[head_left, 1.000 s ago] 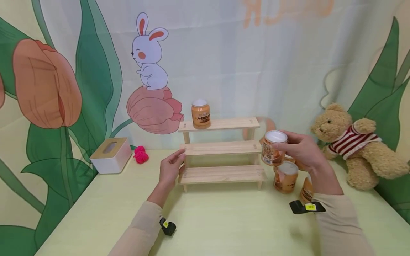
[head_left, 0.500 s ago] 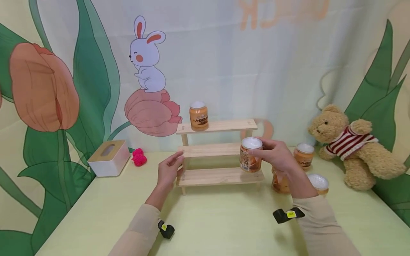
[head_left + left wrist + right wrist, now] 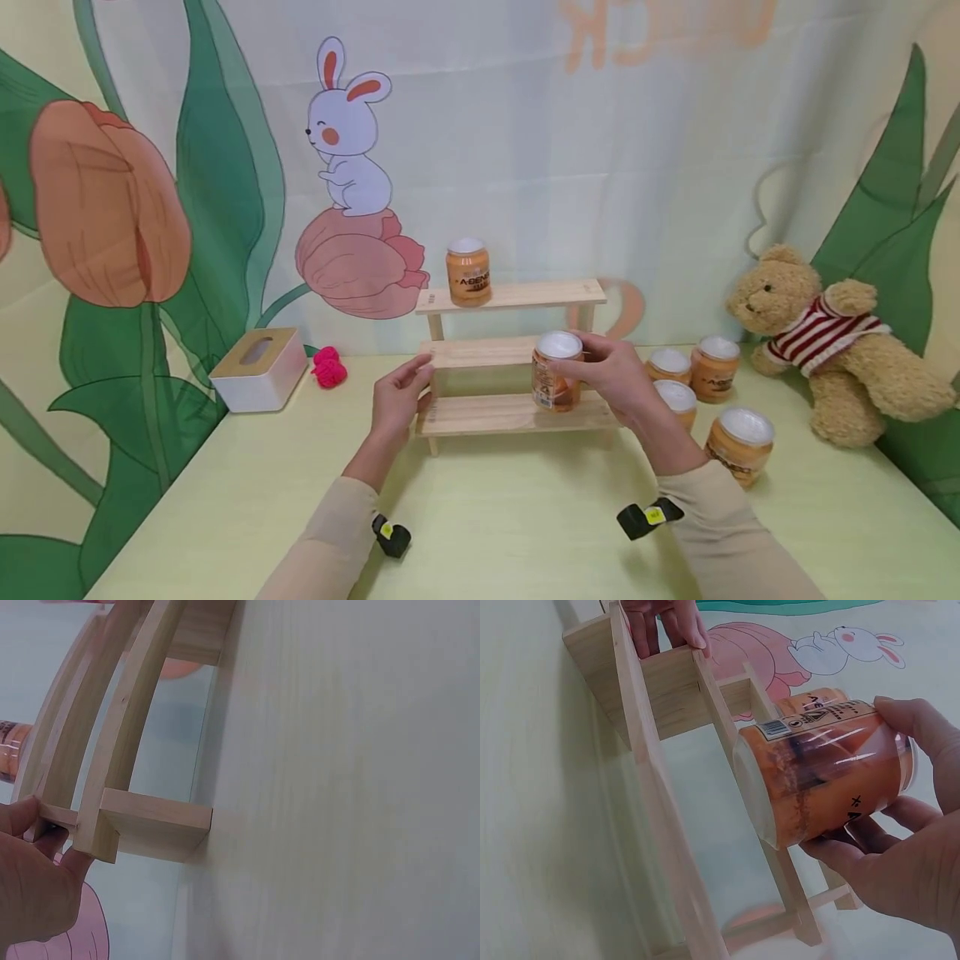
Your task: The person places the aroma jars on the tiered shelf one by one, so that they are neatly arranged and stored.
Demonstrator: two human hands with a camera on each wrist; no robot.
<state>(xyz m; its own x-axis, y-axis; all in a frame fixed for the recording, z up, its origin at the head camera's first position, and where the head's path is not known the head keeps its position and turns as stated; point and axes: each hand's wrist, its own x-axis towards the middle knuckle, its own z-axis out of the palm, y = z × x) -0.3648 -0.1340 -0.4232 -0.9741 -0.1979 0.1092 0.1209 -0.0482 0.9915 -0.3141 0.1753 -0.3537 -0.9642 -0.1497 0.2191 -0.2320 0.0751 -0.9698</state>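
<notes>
My right hand holds an orange-labelled jar with a white lid, thumb on one side and fingers on the other. In the right wrist view, this jar is close to the wooden tiers; whether it touches one I cannot tell. A three-tier wooden display shelf stands on the table. Its left end is gripped near the middle tier by my left hand; in the left wrist view the thumb and fingers of that hand lie around the wood. Another such jar stands on the top tier's left end.
Several more jars stand on the table right of the shelf. A teddy bear leans at the far right. On the left are a tissue box and a pink yarn ball. A printed curtain hangs behind.
My right hand has carried its jar leftward, from beside the shelf to in front of the tiers. The jars on the right are now less covered. My left hand stays on the shelf.
</notes>
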